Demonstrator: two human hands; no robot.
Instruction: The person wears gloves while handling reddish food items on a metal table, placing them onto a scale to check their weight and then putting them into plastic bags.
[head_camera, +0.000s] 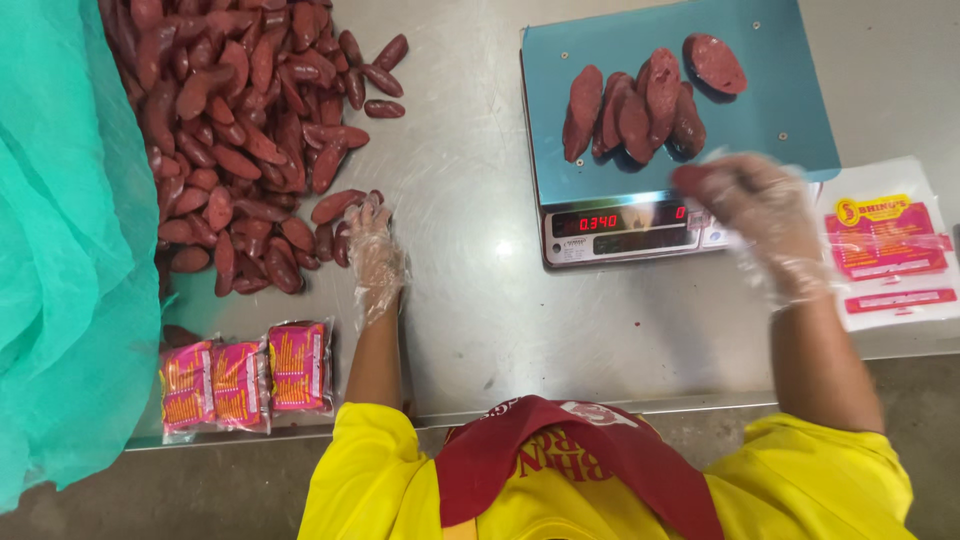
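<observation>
Yellow sleeves (380, 470) and a red apron (560, 460) fill the bottom of the frame. At center left, the gloved left hand (374, 252) lies flat, fingers extended upward, fingertips touching a sausage (338, 206) at the edge of the sausage pile (240, 130), holding nothing. At right, the gloved right hand (765, 218) is blurred, fingers curled around a dark red sausage piece (692, 178) pointing left, just below the blue scale tray (780, 110). On it, sliced sausages (640, 105) lie mostly upright in the frame. Pink printed bags (885, 245) lie at far right.
</observation>
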